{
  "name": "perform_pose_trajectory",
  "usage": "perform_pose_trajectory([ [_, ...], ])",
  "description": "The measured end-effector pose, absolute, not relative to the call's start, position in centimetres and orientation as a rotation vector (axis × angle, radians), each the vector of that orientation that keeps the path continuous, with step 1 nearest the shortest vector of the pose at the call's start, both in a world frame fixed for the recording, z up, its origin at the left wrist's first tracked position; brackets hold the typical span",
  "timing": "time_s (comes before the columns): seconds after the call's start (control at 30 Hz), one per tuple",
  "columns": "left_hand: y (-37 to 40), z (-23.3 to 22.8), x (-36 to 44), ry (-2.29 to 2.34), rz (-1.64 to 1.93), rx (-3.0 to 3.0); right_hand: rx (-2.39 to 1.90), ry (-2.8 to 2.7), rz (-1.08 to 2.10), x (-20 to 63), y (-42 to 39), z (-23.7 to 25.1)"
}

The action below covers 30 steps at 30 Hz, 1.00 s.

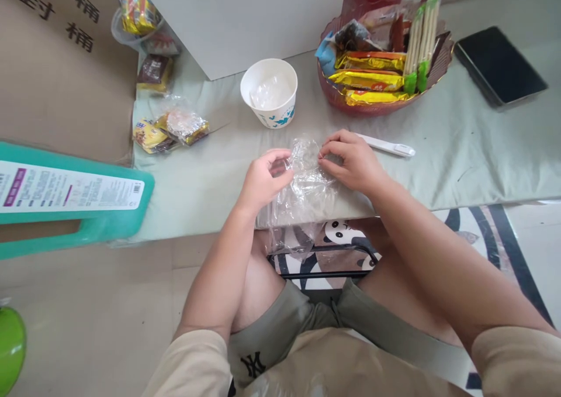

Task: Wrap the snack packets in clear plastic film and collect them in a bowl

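Head view. The clear plastic bag lies crumpled at the near edge of the desk, its lower end hanging over the edge. The left hand pinches the bag's left side with fingers curled shut. The right hand pinches the bag's top right edge between thumb and fingertips. The bag appears empty and not yet spread open.

Beyond the bag: a white paper cup, a basket of snacks and a white pen-like tool just right of the right hand. Nothing obstructs the bag.
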<state>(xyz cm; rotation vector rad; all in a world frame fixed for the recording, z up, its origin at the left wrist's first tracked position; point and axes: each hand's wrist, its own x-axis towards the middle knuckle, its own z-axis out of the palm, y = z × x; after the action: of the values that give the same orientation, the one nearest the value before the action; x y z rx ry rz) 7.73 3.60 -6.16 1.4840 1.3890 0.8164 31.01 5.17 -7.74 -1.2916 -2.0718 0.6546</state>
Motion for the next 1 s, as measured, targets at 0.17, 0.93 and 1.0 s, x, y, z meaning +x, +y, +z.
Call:
perform_pose_trajectory([
  [0.17,3.8,-6.3,8.5,1.317,0.895,1.317,-1.274,-1.989,0.707,31.0,5.2,-7.9],
  [0.93,3.4,-6.0,8.8,0.973,0.718,1.326,-1.215,-1.738,1.367,32.0,4.7,-5.6],
  [1.0,3.4,-6.0,8.6,0.953,0.688,1.304,-1.316,-1.745,1.318,31.8,5.0,-5.4],
])
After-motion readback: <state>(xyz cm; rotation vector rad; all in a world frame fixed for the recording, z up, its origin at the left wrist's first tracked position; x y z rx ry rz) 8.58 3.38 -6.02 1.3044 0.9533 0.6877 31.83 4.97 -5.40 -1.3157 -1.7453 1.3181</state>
